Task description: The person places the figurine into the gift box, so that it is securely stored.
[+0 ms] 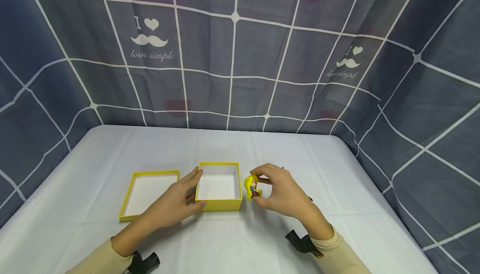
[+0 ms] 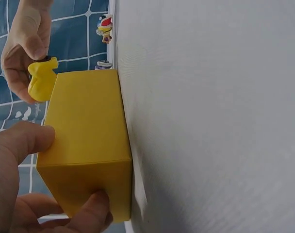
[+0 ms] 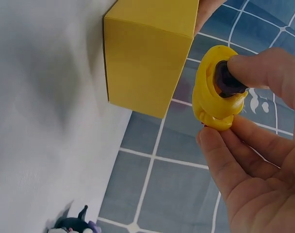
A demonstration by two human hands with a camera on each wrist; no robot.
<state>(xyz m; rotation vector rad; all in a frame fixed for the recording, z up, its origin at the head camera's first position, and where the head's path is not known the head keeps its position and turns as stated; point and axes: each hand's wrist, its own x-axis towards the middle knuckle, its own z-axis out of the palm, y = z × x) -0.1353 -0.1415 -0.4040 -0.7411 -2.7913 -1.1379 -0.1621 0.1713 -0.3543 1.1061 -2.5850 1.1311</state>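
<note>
An uncovered yellow box (image 1: 222, 205) with a white inside stands upright on the table. My left hand (image 1: 180, 201) grips its left side, thumb at the near corner and a finger pressed to the wall (image 2: 121, 189). Just right of the box, my right hand (image 1: 281, 190) pinches a small figurine (image 1: 252, 186) with long yellow hair, a blue top and a dark base. The thumb is on the base and the fingertips are at its head, as the right wrist view shows. The figurine (image 2: 40, 82) is held off the table, apart from the box.
A yellow-rimmed box lid (image 1: 131, 197) lies inside-up to the left, partly behind my left arm. Beyond my right hand are other small figurines, one red and white (image 2: 105, 26), one dark (image 3: 75, 225). A checked curtain (image 1: 210, 57) surrounds the white table (image 1: 180, 145).
</note>
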